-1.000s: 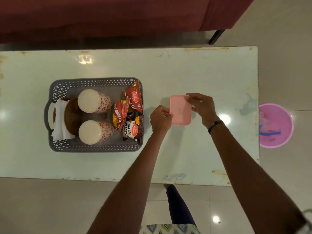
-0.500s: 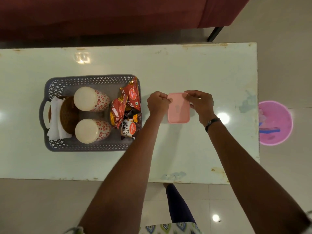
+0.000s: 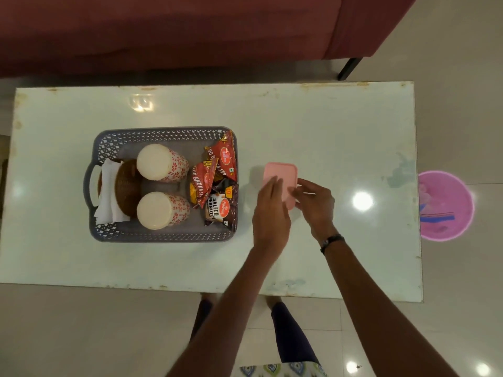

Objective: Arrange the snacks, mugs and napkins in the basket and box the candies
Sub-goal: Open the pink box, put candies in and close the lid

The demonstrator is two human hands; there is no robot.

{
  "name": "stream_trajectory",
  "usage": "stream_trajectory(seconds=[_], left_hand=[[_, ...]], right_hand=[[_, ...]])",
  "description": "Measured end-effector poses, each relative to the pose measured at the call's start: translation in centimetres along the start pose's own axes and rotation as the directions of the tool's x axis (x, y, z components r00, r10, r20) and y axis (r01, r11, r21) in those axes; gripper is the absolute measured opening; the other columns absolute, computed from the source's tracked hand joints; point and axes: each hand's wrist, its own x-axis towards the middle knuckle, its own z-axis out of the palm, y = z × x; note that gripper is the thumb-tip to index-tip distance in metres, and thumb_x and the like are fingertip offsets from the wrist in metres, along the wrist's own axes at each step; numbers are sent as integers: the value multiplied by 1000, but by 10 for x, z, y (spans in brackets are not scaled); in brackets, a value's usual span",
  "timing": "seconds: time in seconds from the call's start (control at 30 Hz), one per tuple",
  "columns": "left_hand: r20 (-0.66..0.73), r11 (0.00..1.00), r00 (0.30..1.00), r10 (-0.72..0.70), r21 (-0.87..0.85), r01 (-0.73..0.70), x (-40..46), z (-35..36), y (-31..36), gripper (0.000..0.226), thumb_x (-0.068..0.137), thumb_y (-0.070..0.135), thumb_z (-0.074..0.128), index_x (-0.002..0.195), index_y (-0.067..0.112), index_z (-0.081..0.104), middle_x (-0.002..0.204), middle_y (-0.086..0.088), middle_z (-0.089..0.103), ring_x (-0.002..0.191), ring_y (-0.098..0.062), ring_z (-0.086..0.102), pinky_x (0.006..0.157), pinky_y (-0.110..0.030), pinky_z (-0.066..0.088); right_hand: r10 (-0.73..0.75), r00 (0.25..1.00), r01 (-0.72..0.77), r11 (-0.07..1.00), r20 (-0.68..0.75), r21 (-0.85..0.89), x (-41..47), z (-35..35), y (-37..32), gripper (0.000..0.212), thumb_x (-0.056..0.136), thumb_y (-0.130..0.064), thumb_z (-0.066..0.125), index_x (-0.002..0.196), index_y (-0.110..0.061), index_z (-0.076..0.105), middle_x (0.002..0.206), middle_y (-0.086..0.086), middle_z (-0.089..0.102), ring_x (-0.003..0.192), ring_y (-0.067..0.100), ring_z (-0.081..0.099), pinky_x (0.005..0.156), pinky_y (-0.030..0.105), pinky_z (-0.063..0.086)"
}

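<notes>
Two mugs (image 3: 160, 186), snack packets (image 3: 217, 183), napkins (image 3: 109, 191) in basket (image 3: 163, 236)

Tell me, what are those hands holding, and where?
The pink box: left hand flat on its lid, right hand at its near right corner.
</notes>
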Motion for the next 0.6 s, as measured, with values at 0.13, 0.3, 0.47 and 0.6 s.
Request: stream_trajectory(seconds=[0.13, 0.3, 0.47, 0.6], left_hand=[[68, 999, 997, -24, 23, 22, -44, 12, -22, 59, 92, 7, 52, 145, 11, 27, 154, -5, 30, 143, -19, 26, 110, -32, 32], [96, 997, 995, -33, 70, 27, -52, 12, -33, 65, 93, 15, 50, 148, 10, 15, 158, -6, 15, 146, -19, 14, 112, -27, 21], [107, 996, 994, -16, 88, 7, -50, 10, -36, 70, 92, 15, 53, 148, 7, 12, 158, -10, 12, 146, -23, 13, 113, -32, 26], [143, 997, 990, -5, 78, -6, -48, 8, -38, 72, 92, 16, 52, 148, 7, 7, 159, -9, 7, 147, -22, 8, 114, -31, 27]], right_hand=[[-37, 999, 38, 998, 30, -46, -4, 26, 0, 30, 77, -13, 72, 107, -16, 70, 91, 9, 75, 85, 23, 71, 85, 45, 57], [-76, 996, 80, 994, 51, -74, -8, 44, -5, 33, 79, -12, 72, 111, -15, 68, 96, 12, 73, 87, 25, 69, 82, 46, 58], [-128, 990, 134, 984, 63, -119, -10, 47, -9, 33, 82, -10, 68, 115, -13, 65, 103, 12, 71, 92, 25, 68, 83, 45, 57], [-166, 979, 182, 972, 115, -150, -15, 41, -11, 34, 84, -6, 65, 118, -10, 63, 110, 12, 69, 93, 22, 65, 88, 37, 55]])
